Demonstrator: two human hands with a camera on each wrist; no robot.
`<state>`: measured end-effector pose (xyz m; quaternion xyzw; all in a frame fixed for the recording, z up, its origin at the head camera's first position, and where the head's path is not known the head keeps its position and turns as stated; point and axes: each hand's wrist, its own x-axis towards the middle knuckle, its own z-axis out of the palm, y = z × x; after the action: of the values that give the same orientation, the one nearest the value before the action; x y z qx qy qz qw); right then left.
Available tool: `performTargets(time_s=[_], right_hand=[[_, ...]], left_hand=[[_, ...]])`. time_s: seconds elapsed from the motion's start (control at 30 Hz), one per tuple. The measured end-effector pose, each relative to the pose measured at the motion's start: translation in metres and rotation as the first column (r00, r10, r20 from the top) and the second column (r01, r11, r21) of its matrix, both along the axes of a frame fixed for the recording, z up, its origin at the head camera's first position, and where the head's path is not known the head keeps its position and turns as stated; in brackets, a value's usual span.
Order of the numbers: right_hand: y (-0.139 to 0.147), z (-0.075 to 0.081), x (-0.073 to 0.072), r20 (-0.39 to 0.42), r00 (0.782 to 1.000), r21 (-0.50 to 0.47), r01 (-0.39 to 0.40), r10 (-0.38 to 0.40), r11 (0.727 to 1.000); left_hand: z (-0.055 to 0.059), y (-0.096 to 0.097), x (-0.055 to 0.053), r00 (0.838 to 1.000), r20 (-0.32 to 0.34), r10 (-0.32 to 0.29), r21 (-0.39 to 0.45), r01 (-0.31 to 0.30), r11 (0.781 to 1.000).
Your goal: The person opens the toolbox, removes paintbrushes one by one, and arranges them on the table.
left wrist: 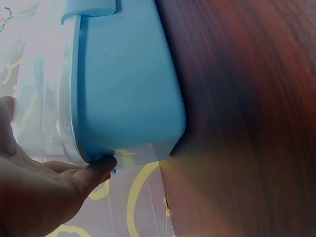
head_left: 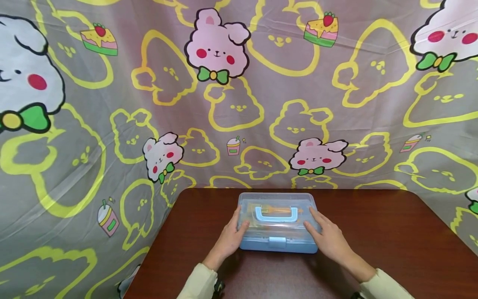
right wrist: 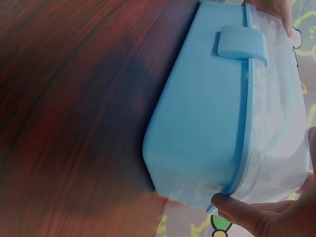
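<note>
A plastic storage box (head_left: pixel 278 245) stands on the table, with a light blue base, a clear lid and a blue handle (head_left: pixel 277 216) folded flat on top. Its front latch (right wrist: pixel 242 43) lies over the lid's rim. My left hand (head_left: pixel 230 234) holds the box's left end, with fingertips (left wrist: pixel 105 165) at the lid rim. On the opposite end, my right hand (head_left: pixel 330 234) grips the box in the same way, its thumb over the lid. Orange and yellowish things show blurred through the lid; their kind cannot be told.
The dark brown wooden table (head_left: pixel 388 241) extends around the box on every side. Behind it and to the left hangs a grey-pink cloth (head_left: pixel 261 137) printed with bunnies and yellow outlines, close to the table's far edge.
</note>
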<state>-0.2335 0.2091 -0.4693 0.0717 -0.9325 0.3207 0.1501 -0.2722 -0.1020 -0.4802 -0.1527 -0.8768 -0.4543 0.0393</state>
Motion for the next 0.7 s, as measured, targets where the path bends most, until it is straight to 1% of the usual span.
performTargets(time_s=[0.23, 0.5, 0.7], right_hand=[[0.0030, 0.0001, 0.0018, 0.005, 1.000, -0.006, -0.001, 0.001, 1.000], [0.0047, -0.0013, 0.0029, -0.008, 1.000, -0.011, -0.007, 0.007, 1.000], [0.0056, -0.0013, 0.0026, -0.012, 1.000, 0.001, 0.000, 0.000, 1.000]], left_hand=[[-0.0009, 0.0032, 0.0014, 1.000, -0.006, -0.012, 0.006, 0.012, 1.000], [-0.0012, 0.0044, 0.0015, 1.000, 0.020, -0.024, 0.011, 0.024, 1.000], [-0.0003, 0.0045, 0.0013, 0.999, 0.015, -0.028, 0.012, 0.028, 1.000]])
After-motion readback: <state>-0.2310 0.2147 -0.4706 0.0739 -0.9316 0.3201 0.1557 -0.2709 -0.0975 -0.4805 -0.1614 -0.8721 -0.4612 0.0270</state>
